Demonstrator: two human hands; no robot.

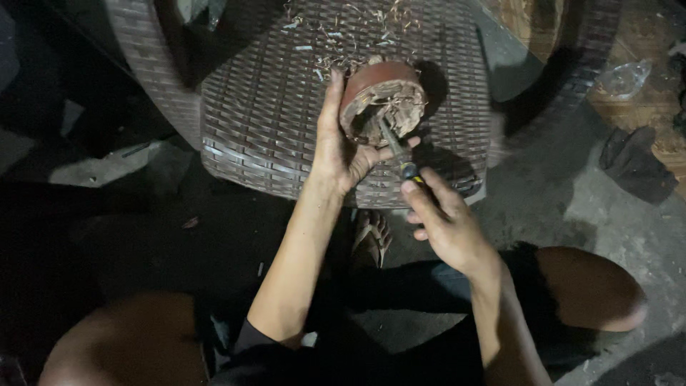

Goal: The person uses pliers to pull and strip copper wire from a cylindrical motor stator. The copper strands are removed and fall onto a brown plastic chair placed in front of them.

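Head view: the left hand [341,146] is wrapped around a round reddish-brown wooden piece [382,100], thumb stretched up along its side at the piece's 9 o'clock and fingers cupped beneath, so the open end faces the camera. The piece rests on the seat of a brown woven chair [264,107], which serves as the work surface, toward the seat's 1 o'clock corner. The right hand [443,221] is closed around the dark handle of a chisel-like tool [399,154], whose handle carries a yellow band, and the blade runs up toward 11 o'clock into the hollow of the piece.

The hollowing looks partly done: the inside is rough, pale and splintered, with ragged fibres standing across the cavity, while the outer wall is smooth and rounded. Pale wood shavings [343,32] lie scattered over the seat at 12 o'clock of the piece, which speaks for a fair amount of material already removed. How deep the cavity goes is hard to tell in this dim light, though the torn interior suggests more clearing and smoothing is left.

A sandalled foot [371,239] stands on the concrete floor [572,207] below the chair's edge, between the person's knees
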